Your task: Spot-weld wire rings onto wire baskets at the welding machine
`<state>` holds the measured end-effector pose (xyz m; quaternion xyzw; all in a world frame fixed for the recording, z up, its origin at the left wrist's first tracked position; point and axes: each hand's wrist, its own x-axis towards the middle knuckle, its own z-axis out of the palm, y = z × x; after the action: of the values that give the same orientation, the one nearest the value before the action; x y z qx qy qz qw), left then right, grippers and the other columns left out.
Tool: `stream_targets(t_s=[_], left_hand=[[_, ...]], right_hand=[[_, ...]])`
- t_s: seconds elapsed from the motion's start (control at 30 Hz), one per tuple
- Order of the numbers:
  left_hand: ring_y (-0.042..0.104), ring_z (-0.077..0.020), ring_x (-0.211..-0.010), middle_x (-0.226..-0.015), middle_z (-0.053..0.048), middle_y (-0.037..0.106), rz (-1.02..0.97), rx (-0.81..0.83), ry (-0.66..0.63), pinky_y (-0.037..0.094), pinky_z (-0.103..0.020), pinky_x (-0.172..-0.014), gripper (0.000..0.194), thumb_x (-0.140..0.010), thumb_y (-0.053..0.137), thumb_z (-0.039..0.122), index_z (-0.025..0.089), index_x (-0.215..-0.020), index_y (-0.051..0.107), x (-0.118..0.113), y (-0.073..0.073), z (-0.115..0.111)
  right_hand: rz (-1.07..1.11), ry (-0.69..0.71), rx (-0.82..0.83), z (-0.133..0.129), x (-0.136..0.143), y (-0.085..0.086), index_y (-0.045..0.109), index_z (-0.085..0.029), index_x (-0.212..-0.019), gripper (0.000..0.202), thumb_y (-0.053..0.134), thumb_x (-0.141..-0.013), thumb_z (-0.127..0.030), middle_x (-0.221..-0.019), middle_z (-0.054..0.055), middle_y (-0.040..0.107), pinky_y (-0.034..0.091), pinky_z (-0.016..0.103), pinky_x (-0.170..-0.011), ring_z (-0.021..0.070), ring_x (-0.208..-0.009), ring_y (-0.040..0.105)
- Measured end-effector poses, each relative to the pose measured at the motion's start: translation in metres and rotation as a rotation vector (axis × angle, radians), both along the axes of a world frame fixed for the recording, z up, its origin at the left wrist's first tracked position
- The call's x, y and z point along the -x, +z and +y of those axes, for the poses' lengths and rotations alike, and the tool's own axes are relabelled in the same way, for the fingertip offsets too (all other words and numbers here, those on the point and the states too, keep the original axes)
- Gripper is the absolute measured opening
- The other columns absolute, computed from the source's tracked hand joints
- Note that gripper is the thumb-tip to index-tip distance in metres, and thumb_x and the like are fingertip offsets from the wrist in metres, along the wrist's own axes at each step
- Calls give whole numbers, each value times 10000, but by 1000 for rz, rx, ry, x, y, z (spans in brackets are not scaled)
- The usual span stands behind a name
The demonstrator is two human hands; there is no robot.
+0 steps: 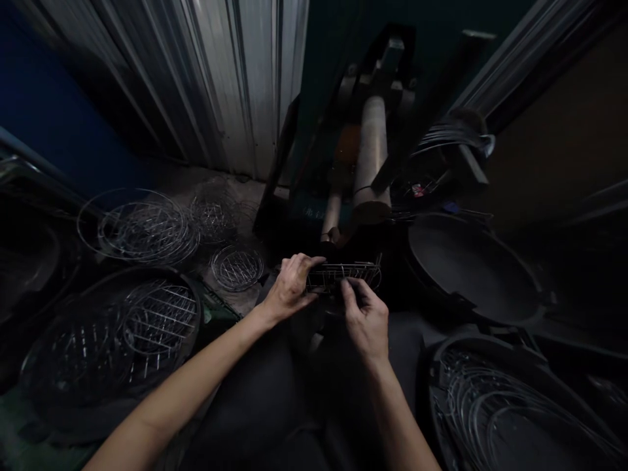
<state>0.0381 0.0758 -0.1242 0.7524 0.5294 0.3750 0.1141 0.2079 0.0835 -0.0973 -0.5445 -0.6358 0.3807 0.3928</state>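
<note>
A small wire rack (364,271) with thin crossing bars is held out in front of me, just under the machine's rods (373,140). Round its left end closes my left hand (293,282), the thumb and fingers along its upper and lower wires. On the near side, my right hand (366,317) pinches at the rack's front wires. Whether a loose piece of wire sits between those right fingertips is too dark to make out. Parts of the rack are covered by both hands.
Round wire grates (238,268) and wire rings (147,226) lie on the floor at left. A dark tub (193,288) holds more grates. On the right stand a shallow black basin (471,268) and a tub (436,392) with wire rings. Behind is corrugated metal (235,78).
</note>
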Motion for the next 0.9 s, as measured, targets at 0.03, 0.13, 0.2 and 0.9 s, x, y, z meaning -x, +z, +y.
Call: stream_targets(t_s=[0.03,0.13,0.2,0.9], left_hand=[[490,-241,-1006,-1100,-88,513,-2,-7,3,364,-373,-849,568,-772,609,218,175,-1285,369,0,0,0],[492,-242,-1001,-1092,-87,514,-5,-4,17,367,-372,-843,551,-781,602,233,177,-1280,374,1,1,1],[494,-240,-990,-1081,-87,514,-2,-6,30,369,-372,-836,531,-791,596,245,173,-1270,379,0,0,1],[487,-256,-1011,-1114,-107,524,23,-24,46,369,-397,-849,597,-740,610,165,172,-1291,379,3,-6,20]], right_hand=[[6,-1,4,1,0,0,640,-179,-865,317,506,-857,-466,-762,17,654,434,242,-648,159,-699,582],[23,-20,4,1,2,0,645,-178,-879,319,514,-855,-468,-801,23,659,443,250,-688,167,-744,591],[33,-33,34,1,3,-1,646,-178,-893,328,520,-849,-477,-804,26,661,451,254,-670,168,-725,595],[99,-111,-13,13,17,-18,645,-174,-933,342,518,-849,-480,-863,49,669,482,287,-717,183,-767,608]])
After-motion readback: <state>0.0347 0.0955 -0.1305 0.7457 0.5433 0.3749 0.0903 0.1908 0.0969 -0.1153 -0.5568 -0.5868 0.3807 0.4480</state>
